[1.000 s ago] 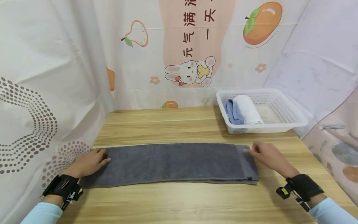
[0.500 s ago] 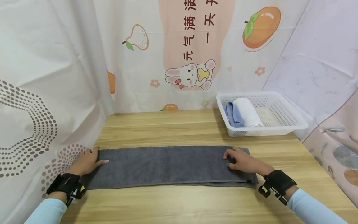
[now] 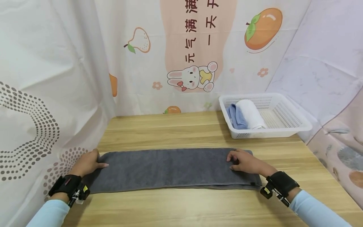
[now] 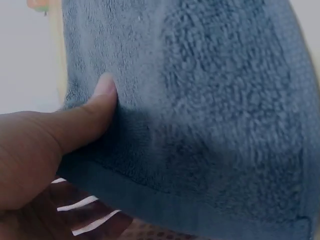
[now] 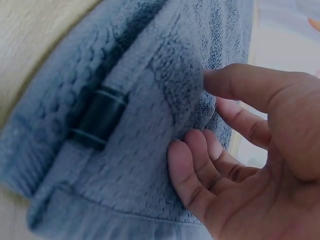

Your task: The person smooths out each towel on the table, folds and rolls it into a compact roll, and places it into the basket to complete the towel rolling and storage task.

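A long, folded grey towel (image 3: 170, 168) lies flat across the table. My left hand (image 3: 87, 163) holds its left end. In the left wrist view the thumb (image 4: 102, 97) lies on top of the terry surface, with the other fingers under the hem. Near the right end, my right hand (image 3: 246, 162) rests on the towel with bent, relaxed fingers. The right wrist view shows those fingertips (image 5: 180, 155) touching the cloth beside a small dark label (image 5: 102, 119) on the edge. The towel's layers show along its front right edge.
At the back right of the wooden table (image 3: 181, 205) stands a white plastic basket (image 3: 286, 129). It contains a folded blue towel (image 3: 238, 117) and a rolled white towel (image 3: 251, 114). Printed curtains (image 3: 136, 72) hang behind and at both sides.
My right hand has moved left from the towel's right edge onto its top. The left hand has shifted slightly, its fingers going round the left end.
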The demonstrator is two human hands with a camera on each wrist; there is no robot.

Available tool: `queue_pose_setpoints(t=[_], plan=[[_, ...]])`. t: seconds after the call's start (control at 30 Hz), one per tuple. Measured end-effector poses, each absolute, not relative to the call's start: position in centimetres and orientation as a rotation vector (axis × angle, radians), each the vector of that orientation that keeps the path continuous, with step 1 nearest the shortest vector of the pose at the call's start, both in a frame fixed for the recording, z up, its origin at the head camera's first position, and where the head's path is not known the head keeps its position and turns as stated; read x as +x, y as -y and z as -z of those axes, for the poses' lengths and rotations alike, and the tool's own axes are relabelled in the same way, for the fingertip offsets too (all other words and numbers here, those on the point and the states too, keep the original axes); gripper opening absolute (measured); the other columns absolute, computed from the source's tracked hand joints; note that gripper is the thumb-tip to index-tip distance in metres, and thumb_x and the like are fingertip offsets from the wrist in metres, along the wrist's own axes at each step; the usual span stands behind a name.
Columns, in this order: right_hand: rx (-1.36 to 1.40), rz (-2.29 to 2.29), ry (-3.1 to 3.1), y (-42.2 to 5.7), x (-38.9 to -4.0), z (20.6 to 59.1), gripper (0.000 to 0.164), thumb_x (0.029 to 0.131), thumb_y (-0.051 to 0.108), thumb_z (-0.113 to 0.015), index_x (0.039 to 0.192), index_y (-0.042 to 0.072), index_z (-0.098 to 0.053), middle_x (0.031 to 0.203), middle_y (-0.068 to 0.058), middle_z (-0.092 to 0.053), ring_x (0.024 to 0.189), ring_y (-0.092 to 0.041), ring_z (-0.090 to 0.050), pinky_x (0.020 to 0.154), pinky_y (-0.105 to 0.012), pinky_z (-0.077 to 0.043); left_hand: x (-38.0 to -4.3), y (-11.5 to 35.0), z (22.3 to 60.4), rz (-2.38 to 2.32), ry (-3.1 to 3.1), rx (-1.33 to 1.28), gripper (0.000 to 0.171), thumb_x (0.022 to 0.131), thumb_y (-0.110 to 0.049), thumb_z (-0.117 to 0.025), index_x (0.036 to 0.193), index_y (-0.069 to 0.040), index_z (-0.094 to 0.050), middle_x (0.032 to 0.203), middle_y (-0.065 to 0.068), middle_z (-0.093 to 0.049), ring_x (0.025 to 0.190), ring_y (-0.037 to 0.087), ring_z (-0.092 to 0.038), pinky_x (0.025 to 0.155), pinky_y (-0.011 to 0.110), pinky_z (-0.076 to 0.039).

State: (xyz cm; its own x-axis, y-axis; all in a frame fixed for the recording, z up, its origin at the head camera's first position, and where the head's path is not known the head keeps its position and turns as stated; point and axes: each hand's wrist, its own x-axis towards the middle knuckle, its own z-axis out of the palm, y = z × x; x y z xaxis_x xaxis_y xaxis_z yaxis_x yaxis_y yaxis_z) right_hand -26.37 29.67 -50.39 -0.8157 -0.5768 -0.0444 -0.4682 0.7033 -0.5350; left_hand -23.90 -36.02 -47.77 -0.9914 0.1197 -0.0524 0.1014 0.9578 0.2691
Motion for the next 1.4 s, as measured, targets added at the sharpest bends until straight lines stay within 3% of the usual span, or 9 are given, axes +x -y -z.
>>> queue_pose_setpoints(t=[0.17, 0.43, 0.53, 0.73, 0.9, 1.03, 1.17, 1.27, 1.4], plan=[[-0.881, 0.741, -2.737, -29.2, -26.4, 50.3, 0.023, 0.089, 0.013, -0.081, 0.106, 0.012, -0.065, 0.092, -0.004, -0.049, 0.081, -0.016, -0.043, 0.070, -0.034, -0.037, -24.0, 33.7, 47.0, -0.440, -3.076, 0.194, 0.032, 0.093, -0.012, -0.076, 0.099, 0.001, -0.047, 0.074, 0.008, -0.051, 0.061, 0.021, -0.047, 0.056, 0.036, -0.039], [-1.023, 0.782, -2.793, -25.3, -25.6, 49.4, 0.014, 0.097, 0.020, -0.074, 0.107, 0.012, -0.067, 0.090, 0.007, -0.058, 0.077, -0.007, -0.052, 0.068, -0.031, -0.046, -24.8, 24.0, 43.9, -0.916, -2.938, 0.482, 0.025, 0.099, -0.005, -0.066, 0.124, -0.006, -0.064, 0.105, 0.014, -0.067, 0.069, 0.019, -0.056, 0.062, 0.039, -0.048], [-1.019, 0.889, -2.701, -22.4, -24.6, 48.9, 0.031, 0.100, 0.036, -0.069, 0.115, 0.009, -0.068, 0.091, 0.008, -0.062, 0.077, -0.006, -0.056, 0.068, -0.030, -0.049, -24.7, 19.3, 43.6, -1.197, -2.690, 0.519, 0.020, 0.103, -0.014, -0.064, 0.122, -0.010, -0.070, 0.117, 0.012, -0.068, 0.074, 0.020, -0.065, 0.069, 0.043, -0.057], [-0.979, 1.023, -2.537, -16.2, -22.7, 48.6, 0.073, 0.095, 0.063, -0.063, 0.144, 0.009, -0.055, 0.111, -0.001, -0.067, 0.089, -0.009, -0.064, 0.075, -0.031, -0.052, -24.1, 12.1, 44.2, -1.456, -2.272, 0.533, 0.040, 0.099, -0.028, -0.073, 0.133, -0.011, -0.064, 0.124, 0.009, -0.064, 0.091, 0.024, -0.069, 0.082, 0.044, -0.058], [-0.912, 1.204, -2.587, -14.2, -22.0, 48.9, 0.039, 0.103, 0.040, -0.064, 0.129, 0.011, -0.060, 0.080, 0.002, -0.060, 0.057, -0.008, -0.054, 0.055, -0.026, -0.045, -24.4, 9.5, 44.7, -1.504, -2.078, 0.630, 0.054, 0.093, -0.020, -0.079, 0.142, -0.014, -0.055, 0.121, 0.010, -0.065, 0.103, 0.025, -0.066, 0.086, 0.041, -0.056], [-0.814, 1.289, -2.616, -14.7, -22.3, 48.2, 0.010, 0.107, 0.017, -0.057, 0.110, 0.010, -0.065, 0.065, 0.004, -0.047, 0.046, -0.006, -0.039, 0.047, -0.024, -0.036, -25.4, 10.0, 45.6, -1.330, -2.305, 0.773, 0.069, 0.089, -0.033, -0.083, 0.148, -0.023, -0.048, 0.129, 0.005, -0.055, 0.115, 0.024, -0.057, 0.093, 0.044, -0.051], [-0.773, 1.344, -2.570, -15.9, -22.6, 46.9, 0.011, 0.109, 0.016, -0.053, 0.101, 0.013, -0.060, 0.068, 0.001, -0.042, 0.050, -0.009, -0.034, 0.051, -0.026, -0.033, -27.2, 11.9, 46.9, -1.002, -2.583, 0.908, 0.057, 0.082, -0.051, -0.085, 0.126, -0.024, -0.062, 0.144, 0.006, -0.041, 0.132, 0.030, -0.037, 0.106, 0.056, -0.034], [-0.755, 1.410, -2.518, -16.7, -22.7, 45.8, 0.012, 0.110, 0.018, -0.051, 0.103, 0.013, -0.059, 0.072, -0.002, -0.040, 0.055, -0.012, -0.034, 0.056, -0.028, -0.034, -28.7, 13.4, 47.9, -0.901, -2.563, 0.975, 0.049, 0.079, -0.051, -0.087, 0.108, -0.022, -0.060, 0.136, 0.009, -0.050, 0.125, 0.032, -0.041, 0.103, 0.056, -0.033], [-0.716, 1.514, -2.470, -17.7, -22.7, 44.4, 0.015, 0.111, 0.022, -0.049, 0.108, 0.013, -0.061, 0.078, -0.006, -0.039, 0.062, -0.017, -0.036, 0.062, -0.030, -0.033, -29.9, 14.7, 48.9, -0.939, -2.425, 0.953, 0.069, 0.079, -0.050, -0.087, 0.132, -0.025, -0.050, 0.123, 0.000, -0.059, 0.111, 0.020, -0.056, 0.097, 0.044, -0.043]])
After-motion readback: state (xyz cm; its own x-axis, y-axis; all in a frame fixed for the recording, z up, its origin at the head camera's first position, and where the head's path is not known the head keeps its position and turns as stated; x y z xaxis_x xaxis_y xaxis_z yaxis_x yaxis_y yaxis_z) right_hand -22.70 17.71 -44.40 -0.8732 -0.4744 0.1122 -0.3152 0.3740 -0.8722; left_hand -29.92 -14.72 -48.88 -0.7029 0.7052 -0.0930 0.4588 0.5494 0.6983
